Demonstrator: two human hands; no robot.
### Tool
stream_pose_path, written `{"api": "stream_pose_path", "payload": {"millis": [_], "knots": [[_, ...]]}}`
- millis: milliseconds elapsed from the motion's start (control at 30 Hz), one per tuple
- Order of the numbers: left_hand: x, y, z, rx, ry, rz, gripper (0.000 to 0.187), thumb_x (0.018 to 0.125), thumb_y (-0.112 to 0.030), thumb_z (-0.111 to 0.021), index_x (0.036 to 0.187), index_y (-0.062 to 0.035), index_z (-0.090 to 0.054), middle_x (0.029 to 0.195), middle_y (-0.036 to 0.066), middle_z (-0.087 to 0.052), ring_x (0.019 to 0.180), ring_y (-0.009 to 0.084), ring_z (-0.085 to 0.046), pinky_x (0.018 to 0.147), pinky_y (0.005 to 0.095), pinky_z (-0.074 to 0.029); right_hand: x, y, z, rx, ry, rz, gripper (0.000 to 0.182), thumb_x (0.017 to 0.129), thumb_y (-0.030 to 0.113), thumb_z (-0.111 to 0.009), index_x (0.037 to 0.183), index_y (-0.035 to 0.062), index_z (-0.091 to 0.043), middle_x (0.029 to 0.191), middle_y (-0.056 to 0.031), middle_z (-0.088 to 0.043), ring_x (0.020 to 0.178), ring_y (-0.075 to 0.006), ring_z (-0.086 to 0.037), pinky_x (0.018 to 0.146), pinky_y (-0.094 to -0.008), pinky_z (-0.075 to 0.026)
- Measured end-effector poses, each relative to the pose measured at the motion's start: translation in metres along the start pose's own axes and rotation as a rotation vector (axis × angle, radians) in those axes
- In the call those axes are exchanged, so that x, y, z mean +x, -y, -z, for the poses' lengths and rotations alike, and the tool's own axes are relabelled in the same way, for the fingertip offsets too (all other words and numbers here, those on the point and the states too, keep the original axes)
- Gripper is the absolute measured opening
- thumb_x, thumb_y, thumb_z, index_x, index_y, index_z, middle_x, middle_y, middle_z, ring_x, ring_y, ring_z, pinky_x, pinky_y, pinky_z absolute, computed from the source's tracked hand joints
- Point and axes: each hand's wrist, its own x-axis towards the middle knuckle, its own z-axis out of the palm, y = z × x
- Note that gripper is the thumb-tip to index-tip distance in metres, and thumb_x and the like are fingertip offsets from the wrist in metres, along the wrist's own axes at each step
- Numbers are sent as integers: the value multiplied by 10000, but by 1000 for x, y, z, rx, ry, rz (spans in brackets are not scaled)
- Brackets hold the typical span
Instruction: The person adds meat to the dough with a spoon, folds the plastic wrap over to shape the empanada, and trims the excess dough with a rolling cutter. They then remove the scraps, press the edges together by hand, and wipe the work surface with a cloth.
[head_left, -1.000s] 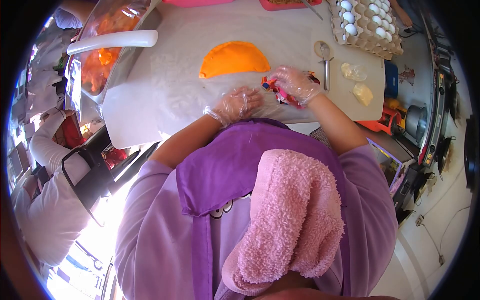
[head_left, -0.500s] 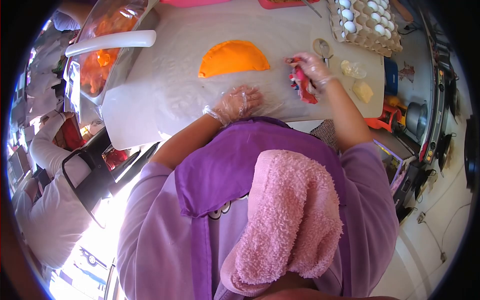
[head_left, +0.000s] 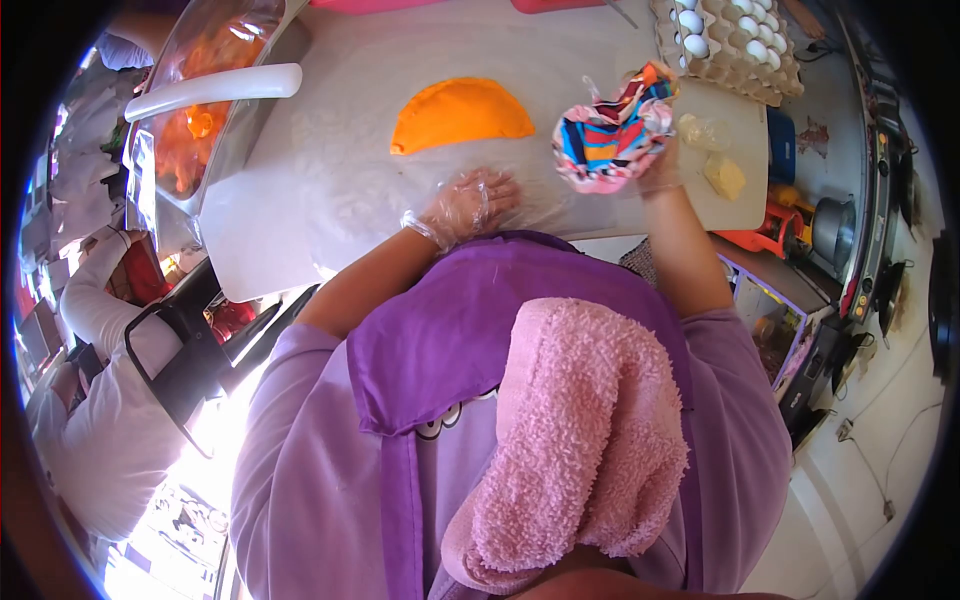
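Note:
An orange half-moon of dough [head_left: 463,115] lies flat on the whitish table [head_left: 330,215]. Just below it, my left hand [head_left: 474,204], in a clear plastic glove, rests on the table near the front edge with nothing visible in it. Over the right part of the table, a multicoloured striped cloth with a pink edge [head_left: 600,150] hangs bunched from my right hand [head_left: 662,165]. The cloth covers most of that hand's fingers. Two pale yellowish lumps, one upper [head_left: 702,132] and one lower [head_left: 724,175], sit to the right of it.
An egg carton [head_left: 735,75] stands at the back right. On the left is a clear container [head_left: 190,150] of orange filling, with a white rolling pin [head_left: 215,92] across it. A person in white [head_left: 110,430] is at the far left. Pots and a red object lie beyond the right edge.
My right hand has lifted slightly, and the cloth, crumpled before, now spreads open to the left and hides the spoon. My left hand has hardly moved.

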Motion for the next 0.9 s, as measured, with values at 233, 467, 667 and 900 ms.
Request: {"api": "stream_pose_path", "payload": {"millis": [233,467,667,900], "knots": [[0,0,2,45,26,-11,419,771,-195,-614,1184,-147,-561,1335,26,-497,1317,213,-381,1083,453,-291,-27,-63,-21,-634,0,362,434,854,350,-652,1185,149,-457,1070,-19,-447,867,-163,-558,727,-343,-519],[-3,1,-2,-31,-31,-6,414,747,-194,-641,1152,-133,-579,1324,22,-507,1310,211,-388,1070,465,-303,-54,-64,-1,-1858,523,549,581,688,239,-768,1197,171,-496,1178,-121,-457,1095,-333,-443,939,-435,-406],[-4,2,-3,-45,-145,-41,393,710,-177,-668,1095,-127,-605,1259,16,-556,1259,222,-440,1050,457,-330,-45,-78,-4,-1841,639,565,447,729,153,-704,1154,134,-565,1171,-140,-520,1061,-334,-514,931,-420,-428],[-3,-1,1,-73,-186,-31,371,682,-150,-676,1048,-115,-624,1185,17,-597,1139,230,-514,1026,435,-364,-32,-94,-2,-1956,762,736,427,715,138,-670,1132,98,-586,1161,-105,-565,1089,-286,-534,920,-420,-434]]}}
